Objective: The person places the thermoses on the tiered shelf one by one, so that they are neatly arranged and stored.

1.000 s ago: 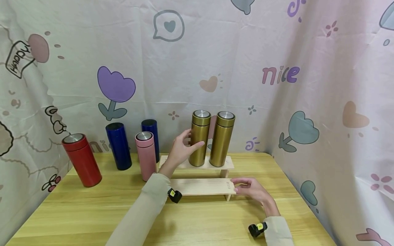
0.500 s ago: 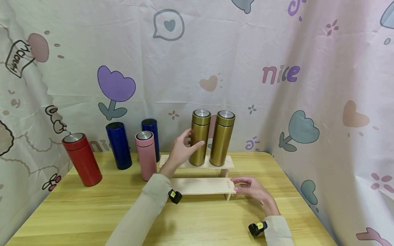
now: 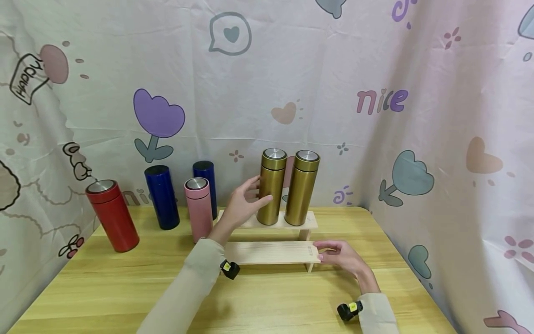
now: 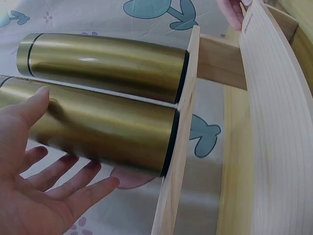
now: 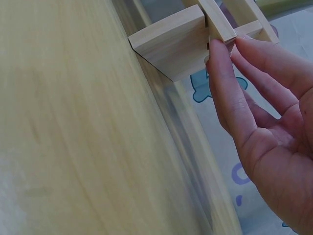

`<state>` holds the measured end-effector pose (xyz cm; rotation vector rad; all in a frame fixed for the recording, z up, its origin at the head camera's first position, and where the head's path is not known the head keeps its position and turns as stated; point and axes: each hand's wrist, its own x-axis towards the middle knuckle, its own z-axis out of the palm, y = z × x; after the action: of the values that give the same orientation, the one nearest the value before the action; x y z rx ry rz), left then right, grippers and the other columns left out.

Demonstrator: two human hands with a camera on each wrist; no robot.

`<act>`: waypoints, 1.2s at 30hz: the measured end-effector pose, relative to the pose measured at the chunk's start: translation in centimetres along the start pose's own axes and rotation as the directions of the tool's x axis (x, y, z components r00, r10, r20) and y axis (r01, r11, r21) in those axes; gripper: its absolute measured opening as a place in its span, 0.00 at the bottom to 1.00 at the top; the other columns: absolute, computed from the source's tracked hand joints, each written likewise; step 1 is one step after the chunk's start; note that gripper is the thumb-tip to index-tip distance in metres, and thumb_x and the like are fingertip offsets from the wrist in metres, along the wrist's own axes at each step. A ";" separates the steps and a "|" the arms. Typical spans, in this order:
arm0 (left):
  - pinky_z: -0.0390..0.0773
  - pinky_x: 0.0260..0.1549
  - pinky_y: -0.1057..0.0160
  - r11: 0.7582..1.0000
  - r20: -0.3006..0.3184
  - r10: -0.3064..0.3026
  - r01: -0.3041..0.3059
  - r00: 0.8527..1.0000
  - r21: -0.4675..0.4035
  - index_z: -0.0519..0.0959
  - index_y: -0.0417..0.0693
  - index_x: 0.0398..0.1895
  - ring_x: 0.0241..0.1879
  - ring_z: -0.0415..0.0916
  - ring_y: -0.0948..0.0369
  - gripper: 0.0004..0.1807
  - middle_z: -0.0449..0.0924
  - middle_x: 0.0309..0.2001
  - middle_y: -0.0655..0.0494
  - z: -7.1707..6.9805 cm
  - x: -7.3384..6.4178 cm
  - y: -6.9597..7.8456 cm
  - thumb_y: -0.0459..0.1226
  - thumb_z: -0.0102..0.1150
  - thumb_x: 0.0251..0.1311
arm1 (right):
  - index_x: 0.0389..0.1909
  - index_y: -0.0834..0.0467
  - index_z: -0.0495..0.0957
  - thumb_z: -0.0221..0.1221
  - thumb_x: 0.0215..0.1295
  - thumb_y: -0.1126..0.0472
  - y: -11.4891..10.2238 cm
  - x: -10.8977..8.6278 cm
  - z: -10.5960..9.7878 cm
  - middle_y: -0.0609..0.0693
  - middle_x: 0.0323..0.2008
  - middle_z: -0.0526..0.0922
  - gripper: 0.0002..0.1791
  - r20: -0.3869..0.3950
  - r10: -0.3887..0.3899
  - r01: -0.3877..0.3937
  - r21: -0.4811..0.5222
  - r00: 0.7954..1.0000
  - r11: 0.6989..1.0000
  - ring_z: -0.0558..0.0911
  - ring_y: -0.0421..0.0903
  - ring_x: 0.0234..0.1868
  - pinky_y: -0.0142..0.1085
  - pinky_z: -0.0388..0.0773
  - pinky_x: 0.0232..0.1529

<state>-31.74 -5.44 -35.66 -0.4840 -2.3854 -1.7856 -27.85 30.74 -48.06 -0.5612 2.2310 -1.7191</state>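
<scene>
Two gold thermos flasks stand upright side by side on the upper step of a pale wooden two-tier stand. My left hand is at the left flask, fingers spread and loosely bent behind it, thumb over its front. In the left wrist view that hand shows a gap between its fingers and the flask. Beside it stands the right flask. My right hand pinches the right end of the stand's lower board between thumb and fingers, seen close in the right wrist view.
Left of the stand are a pink flask, a blue flask, another blue flask partly behind the pink one, and a red flask. A patterned curtain hangs behind the wooden table.
My left hand has loosened and drawn slightly left from the left gold flask, its forearm shifting left too. The flasks and my right hand stay in place.
</scene>
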 end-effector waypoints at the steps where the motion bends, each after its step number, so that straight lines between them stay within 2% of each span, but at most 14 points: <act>1: 0.81 0.60 0.41 1.000 0.002 0.005 -0.005 1.000 0.001 0.63 0.62 0.79 0.68 0.75 0.43 0.44 0.72 0.72 0.48 -0.2 -0.1 -0.1 0.54 0.71 0.61 | 0.67 0.76 0.69 0.64 0.68 0.67 0.0 0.0 0.0 0.78 0.60 0.76 0.30 0.001 0.000 0.000 0.001 1.000 1.000 0.87 0.39 0.47 0.34 0.87 0.51; 12: 0.86 0.55 0.47 0.993 -0.019 0.077 -0.075 0.997 0.091 0.71 0.60 0.73 0.60 0.83 0.47 0.35 0.80 0.64 0.47 -2.7 -1.9 -1.2 0.49 0.70 0.64 | 0.67 0.76 0.69 0.63 0.69 0.68 0.0 0.0 0.0 0.76 0.60 0.78 0.29 0.003 -0.014 0.014 0.016 1.000 1.000 0.88 0.39 0.48 0.35 0.87 0.52; 20: 0.87 0.51 0.46 0.989 -0.050 0.123 -0.119 0.991 0.085 0.74 0.53 0.70 0.57 0.84 0.44 0.32 0.83 0.61 0.43 -4.6 -2.8 -2.2 0.45 0.71 0.64 | 0.66 0.74 0.71 0.64 0.69 0.66 0.1 0.0 -0.1 0.57 0.56 0.85 0.28 0.004 -0.021 0.021 0.015 1.000 1.000 0.88 0.39 0.48 0.34 0.87 0.52; 23: 0.89 0.48 0.50 0.987 -0.071 0.138 -0.132 0.988 0.090 0.74 0.51 0.70 0.56 0.85 0.44 0.31 0.83 0.60 0.41 -5.6 -3.2 -2.6 0.44 0.71 0.64 | 0.66 0.74 0.72 0.64 0.68 0.66 0.1 0.1 -0.1 0.53 0.54 0.86 0.28 0.006 -0.023 0.023 0.016 1.000 1.000 0.88 0.39 0.49 0.35 0.87 0.52; 27: 0.89 0.47 0.54 0.984 -0.072 0.147 -0.139 0.986 0.115 0.73 0.49 0.70 0.56 0.85 0.43 0.31 0.83 0.60 0.40 -7.1 -3.7 -2.7 0.43 0.70 0.65 | 0.66 0.75 0.71 0.65 0.68 0.66 0.2 0.2 -0.1 0.60 0.56 0.84 0.29 0.001 -0.017 0.017 0.011 1.000 1.000 0.88 0.39 0.48 0.35 0.87 0.52; 32: 0.87 0.53 0.46 0.976 -0.083 0.139 -0.122 0.987 0.180 0.73 0.52 0.71 0.57 0.84 0.44 0.32 0.82 0.61 0.42 -8.6 -4.6 -2.3 0.47 0.69 0.65 | 0.66 0.78 0.69 0.63 0.69 0.68 0.3 0.2 -0.1 0.75 0.59 0.78 0.29 0.006 -0.034 0.034 0.007 0.999 0.999 0.88 0.38 0.46 0.35 0.87 0.50; 34: 0.85 0.55 0.44 0.972 -0.090 0.135 -0.114 0.987 0.208 0.73 0.53 0.71 0.57 0.84 0.45 0.32 0.83 0.61 0.44 -9.2 -4.9 -2.1 0.48 0.69 0.66 | 0.66 0.78 0.69 0.63 0.69 0.68 0.3 0.2 -0.1 0.77 0.59 0.77 0.29 0.010 -0.037 0.037 0.008 0.999 0.999 0.88 0.38 0.46 0.35 0.87 0.50; 36: 0.85 0.57 0.47 0.969 -0.098 0.134 -0.109 0.986 0.222 0.72 0.52 0.72 0.57 0.85 0.46 0.33 0.83 0.61 0.44 -9.8 -5.3 -1.9 0.48 0.68 0.66 | 0.66 0.78 0.69 0.63 0.69 0.68 0.3 0.2 -0.1 0.77 0.59 0.77 0.29 0.009 -0.036 0.036 0.010 0.999 0.999 0.88 0.38 0.46 0.34 0.87 0.50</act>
<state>-28.31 -16.15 -36.05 -0.4780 -2.3791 -1.4425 -28.15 30.80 -48.34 -0.6094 2.2185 -1.7398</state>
